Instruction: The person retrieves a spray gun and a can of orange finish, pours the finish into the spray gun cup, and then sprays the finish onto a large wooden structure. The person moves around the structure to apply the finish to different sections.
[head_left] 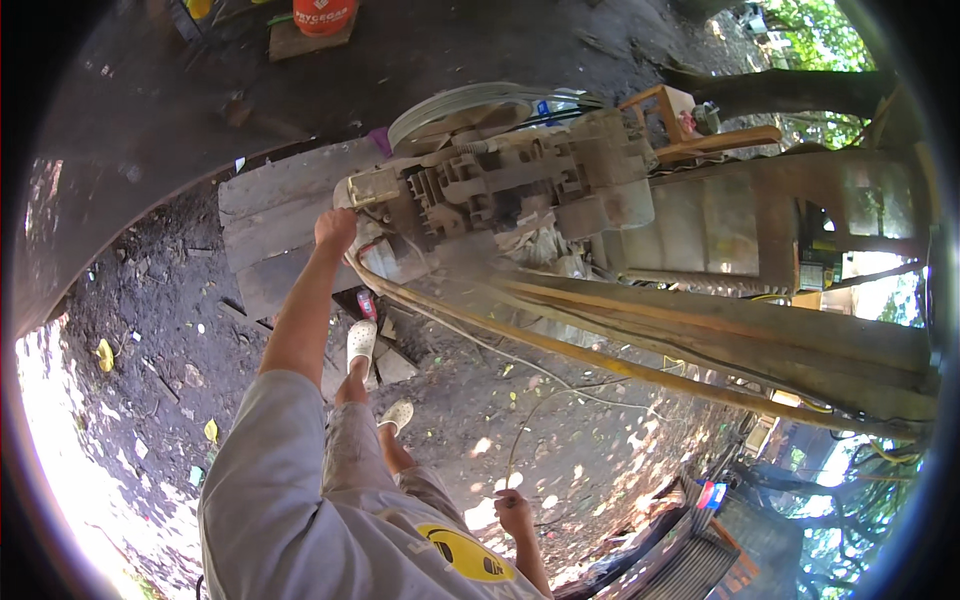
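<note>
A dusty machine (480,180) with cast metal parts and a large wheel (440,115) rests near grey boards (260,200). My left hand (335,225) is closed at its left end, on a small part just below a pale rectangular box (372,188); the part's exact shape is hidden. My right hand (513,510) hangs low beside my shirt, fingers curled. A thin cable (545,388) runs down toward it; whether the fingers hold it is unclear.
A yellow pole (640,370) and long beam (760,340) stretch rightward from the machine. Dirt ground (150,400) with scraps lies around my white clogs (360,345). An orange container (322,15) sits at the back, a wooden frame (660,110) behind the machine, corrugated sheeting (680,565) at lower right.
</note>
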